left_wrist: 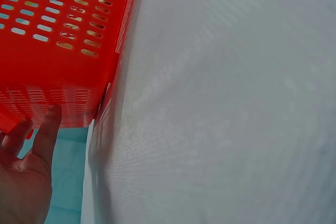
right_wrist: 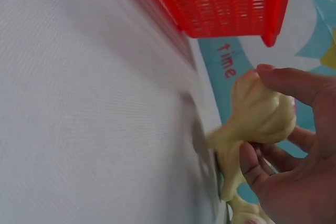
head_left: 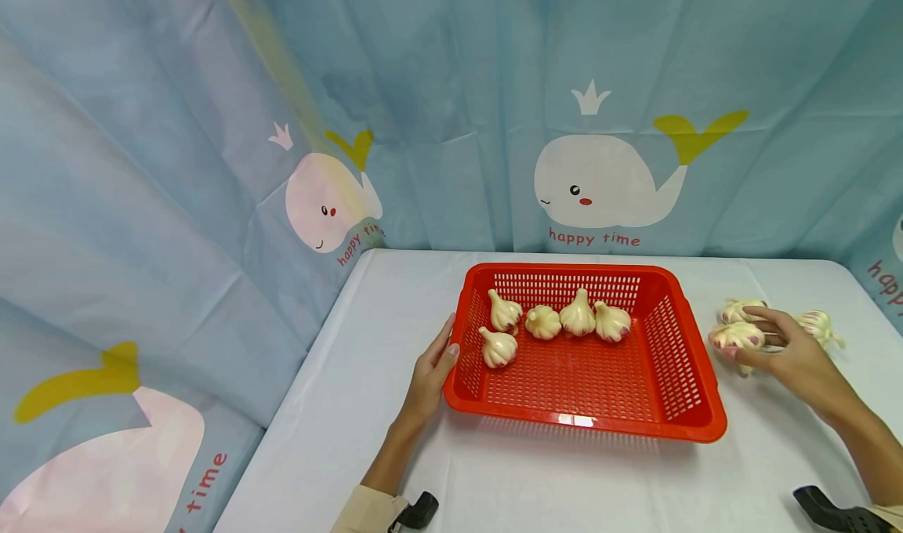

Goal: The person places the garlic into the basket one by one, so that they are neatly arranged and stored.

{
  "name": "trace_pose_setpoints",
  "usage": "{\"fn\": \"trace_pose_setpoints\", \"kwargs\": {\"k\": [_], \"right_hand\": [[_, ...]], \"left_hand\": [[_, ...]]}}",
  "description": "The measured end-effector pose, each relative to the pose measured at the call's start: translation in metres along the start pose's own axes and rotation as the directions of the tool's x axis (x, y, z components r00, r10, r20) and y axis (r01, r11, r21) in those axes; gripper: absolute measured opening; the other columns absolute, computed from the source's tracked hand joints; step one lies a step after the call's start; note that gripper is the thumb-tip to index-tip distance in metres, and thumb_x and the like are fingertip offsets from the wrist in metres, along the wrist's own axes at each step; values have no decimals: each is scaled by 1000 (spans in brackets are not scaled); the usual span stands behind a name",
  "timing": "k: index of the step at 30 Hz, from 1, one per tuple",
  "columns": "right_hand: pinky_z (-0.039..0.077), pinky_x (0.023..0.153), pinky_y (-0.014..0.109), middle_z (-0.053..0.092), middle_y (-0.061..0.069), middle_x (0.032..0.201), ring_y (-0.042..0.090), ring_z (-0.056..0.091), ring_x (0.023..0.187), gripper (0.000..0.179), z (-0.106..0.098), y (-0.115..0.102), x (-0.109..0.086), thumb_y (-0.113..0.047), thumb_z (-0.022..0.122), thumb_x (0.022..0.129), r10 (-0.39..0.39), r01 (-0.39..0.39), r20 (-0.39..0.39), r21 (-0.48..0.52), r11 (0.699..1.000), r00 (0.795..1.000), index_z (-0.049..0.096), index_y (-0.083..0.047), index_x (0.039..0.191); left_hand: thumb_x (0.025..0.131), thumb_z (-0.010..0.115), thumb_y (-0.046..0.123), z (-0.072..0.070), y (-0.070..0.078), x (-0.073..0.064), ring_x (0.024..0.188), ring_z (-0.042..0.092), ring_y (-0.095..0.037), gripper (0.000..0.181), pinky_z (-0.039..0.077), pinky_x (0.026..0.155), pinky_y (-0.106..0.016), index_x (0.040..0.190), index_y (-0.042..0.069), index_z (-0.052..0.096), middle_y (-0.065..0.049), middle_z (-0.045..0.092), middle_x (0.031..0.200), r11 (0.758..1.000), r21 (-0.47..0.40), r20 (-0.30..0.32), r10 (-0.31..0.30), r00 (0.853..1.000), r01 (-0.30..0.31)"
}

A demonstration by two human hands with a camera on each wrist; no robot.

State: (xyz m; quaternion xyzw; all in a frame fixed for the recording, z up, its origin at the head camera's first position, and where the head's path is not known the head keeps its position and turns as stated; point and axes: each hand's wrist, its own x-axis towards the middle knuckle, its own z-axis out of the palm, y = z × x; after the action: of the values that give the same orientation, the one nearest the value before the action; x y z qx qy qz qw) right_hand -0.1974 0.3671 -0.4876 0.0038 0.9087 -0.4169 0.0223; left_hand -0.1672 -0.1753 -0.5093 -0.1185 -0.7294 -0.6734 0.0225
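My right hand (head_left: 797, 360) pinches a garlic bulb (head_left: 735, 335) between thumb and fingers, right of the red basket (head_left: 600, 429). The right wrist view shows this bulb's pale, ribbed body with its stem pointing toward the white cloth. Another bulb (head_left: 737, 309) lies just behind it, and one with purple streaks (head_left: 818, 325) sits beyond my fingers. Over at the basket's left side, my left hand (head_left: 426, 372) touches the rim and outer wall with fairly straight fingers. Several garlic bulbs (head_left: 578, 313) lie inside the basket, toward its back and left.
The white-covered table (head_left: 536, 486) bears the basket and the loose bulbs. A blue curtain (head_left: 451, 125) printed with whales hangs behind the table and along its left side. The basket's raised rim stands between my two hands.
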Motion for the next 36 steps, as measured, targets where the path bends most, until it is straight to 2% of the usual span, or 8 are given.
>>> {"fn": "trace_pose_setpoints", "kwargs": {"k": [4, 10, 17, 22, 28, 30, 33, 36], "right_hand": [[41, 72, 23, 30, 41, 156, 43, 41, 116, 89, -3, -3, -2, -41, 71, 101, 11, -11, -2, -10, 1000, 1000, 27, 4, 163], [37, 66, 13, 34, 39, 151, 18, 41, 108, 80, -6, -6, -6, -39, 73, 101, 2, -1, -51, 17, 1000, 999, 33, 4, 156], [37, 67, 14, 36, 34, 150, 9, 41, 105, 85, -11, -13, -9, -42, 71, 102, 0, 2, -90, 13, 1000, 996, 30, -2, 165], [42, 67, 5, 53, -4, 124, -7, 46, 93, 59, -12, -17, -13, -31, 74, 102, -32, 49, -157, 108, 993, 987, 45, -15, 150], [41, 70, 2, 49, -11, 124, -4, 45, 99, 54, -12, -22, -14, -33, 70, 104, -50, 71, -177, 113, 991, 983, 48, -31, 153], [42, 73, 0, 48, -17, 123, -7, 47, 100, 45, -11, -22, -13, -29, 70, 104, -65, 91, -176, 142, 986, 982, 48, -38, 142], [43, 78, -2, 51, -10, 138, -9, 45, 105, 47, -9, -24, -12, -26, 69, 105, -80, 107, -160, 163, 981, 984, 45, -41, 143], [45, 78, 0, 49, -4, 140, -4, 45, 105, 55, -8, -28, -12, -24, 67, 105, -104, 126, -147, 150, 981, 984, 47, -28, 156]], "left_hand": [[113, 49, 27, 0, -1, 0, 156, 36, -12, 55, 41, 117, -25, 167, 29, 36, 10, 35, 170, 1000, 2, -2, 3, 1000, -3], [113, 49, 28, -1, -1, 0, 156, 35, -13, 55, 41, 117, -25, 167, 30, 35, 10, 35, 170, 1000, 20, -6, -1, 1000, 1], [114, 48, 28, -1, -2, 0, 157, 34, -12, 55, 41, 118, -25, 167, 30, 35, 11, 34, 171, 1000, 17, -2, 1, 1000, -1], [114, 48, 28, -1, -2, 0, 157, 34, -12, 55, 41, 117, -25, 167, 30, 35, 10, 34, 171, 1000, 11, 1, 0, 1000, 0], [114, 48, 28, 0, -1, 0, 157, 33, -12, 55, 40, 118, -25, 167, 29, 35, 9, 34, 171, 1000, 7, -1, 2, 1000, -2], [113, 48, 28, 0, -1, 0, 157, 33, -12, 55, 39, 118, -24, 167, 29, 35, 9, 34, 171, 1000, 7, -2, 3, 1000, -3], [113, 48, 28, 0, -2, 0, 157, 34, -12, 55, 40, 118, -24, 167, 30, 35, 9, 34, 171, 1000, 5, -2, 1, 1000, -1], [114, 48, 29, -1, -2, 0, 156, 34, -12, 55, 41, 117, -25, 167, 31, 35, 9, 34, 171, 1000, 1, 0, 0, 1000, 0]]}}
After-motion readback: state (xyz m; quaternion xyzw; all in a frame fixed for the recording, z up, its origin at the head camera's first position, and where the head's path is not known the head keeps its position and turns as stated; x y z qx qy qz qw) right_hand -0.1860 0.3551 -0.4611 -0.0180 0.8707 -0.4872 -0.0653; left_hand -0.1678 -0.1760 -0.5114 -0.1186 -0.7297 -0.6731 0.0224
